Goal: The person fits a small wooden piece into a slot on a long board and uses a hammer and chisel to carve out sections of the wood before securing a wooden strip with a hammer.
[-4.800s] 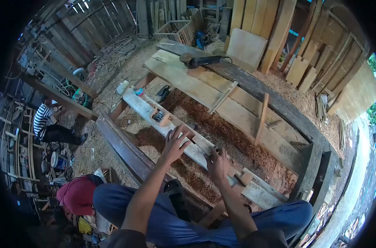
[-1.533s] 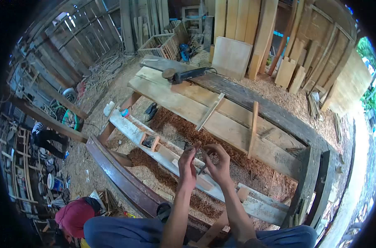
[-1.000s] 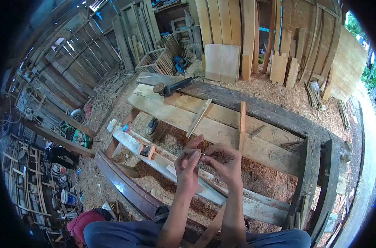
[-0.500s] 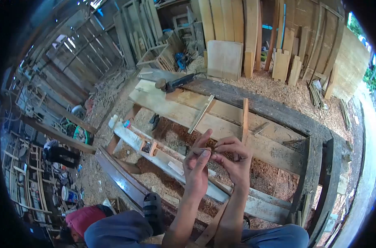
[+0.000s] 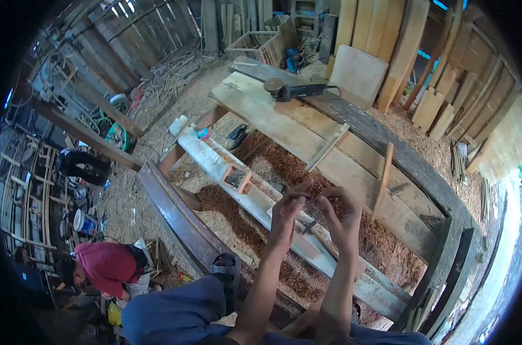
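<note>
My left hand (image 5: 286,215) and my right hand (image 5: 341,214) are raised close together over the wooden frame. Their fingertips are pinched near each other, and whatever they hold is too small to make out. Below them runs a long white-edged board (image 5: 215,167) with a small wooden block tool (image 5: 237,178) on it. Beyond my hands, a thin wooden strip (image 5: 328,148) and a second upright strip (image 5: 382,181) cross the pale planks (image 5: 272,118).
An angle grinder (image 5: 298,91) rests on the far planks. A dark beam (image 5: 381,135) edges the bench. Down at the left, a person in a red top (image 5: 104,265) bends over. Wood shavings (image 5: 266,152) lie between the boards. Planks (image 5: 376,29) lean behind.
The view has swung left, so the bench appears further right. My fingertips, touching before, have shifted slightly apart. More of the person in red shows.
</note>
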Available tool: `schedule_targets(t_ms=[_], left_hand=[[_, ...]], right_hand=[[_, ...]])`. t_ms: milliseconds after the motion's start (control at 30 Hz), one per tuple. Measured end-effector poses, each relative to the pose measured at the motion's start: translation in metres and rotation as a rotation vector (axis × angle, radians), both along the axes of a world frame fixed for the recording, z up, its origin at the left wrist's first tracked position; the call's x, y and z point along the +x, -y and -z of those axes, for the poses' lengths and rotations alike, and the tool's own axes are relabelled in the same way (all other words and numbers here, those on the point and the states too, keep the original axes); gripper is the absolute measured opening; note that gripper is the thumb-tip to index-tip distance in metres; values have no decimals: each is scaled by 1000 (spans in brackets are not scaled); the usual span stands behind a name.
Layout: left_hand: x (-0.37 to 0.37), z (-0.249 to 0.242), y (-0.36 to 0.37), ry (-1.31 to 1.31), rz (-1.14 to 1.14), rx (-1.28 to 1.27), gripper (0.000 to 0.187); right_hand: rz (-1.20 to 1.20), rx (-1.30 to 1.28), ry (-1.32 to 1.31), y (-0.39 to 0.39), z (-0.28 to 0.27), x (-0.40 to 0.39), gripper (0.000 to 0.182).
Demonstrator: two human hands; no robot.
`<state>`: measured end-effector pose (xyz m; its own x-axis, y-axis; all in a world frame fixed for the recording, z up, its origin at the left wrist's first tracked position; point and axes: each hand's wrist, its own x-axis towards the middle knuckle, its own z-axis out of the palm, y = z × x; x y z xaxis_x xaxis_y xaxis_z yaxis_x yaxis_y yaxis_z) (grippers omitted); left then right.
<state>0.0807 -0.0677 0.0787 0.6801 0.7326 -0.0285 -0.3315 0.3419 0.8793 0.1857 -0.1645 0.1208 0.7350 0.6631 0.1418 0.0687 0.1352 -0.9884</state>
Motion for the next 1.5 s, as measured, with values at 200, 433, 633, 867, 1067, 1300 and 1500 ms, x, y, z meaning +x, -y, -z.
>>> schedule_targets(t_ms=[200, 433, 633, 867, 1067, 1300, 1500], left_hand=[[-54, 98, -88, -568, -306, 394, 26], [-99, 175, -147, -1036, -665, 568, 26], [-90, 210, -197, -1181, -579, 600, 64], [-104, 223, -212, -907, -563, 567, 69], [-109, 223, -206, -938, -559, 626, 64], [-108, 223, -202, -962, -548, 496, 67], [-110, 225, -198, -1014, -514, 444, 70]], right_hand=[[52, -282, 72, -59, 70, -42, 14], [-22, -374, 46, -134, 135, -89, 18], [-6, -505, 97, -197, 182, -101, 19], [-6, -585, 337, -254, 217, -108, 19], [29, -810, 760, -276, 219, -117, 21], [-2, -852, 830, -307, 225, -115, 14], [-126, -943, 705, -312, 210, -112, 11]])
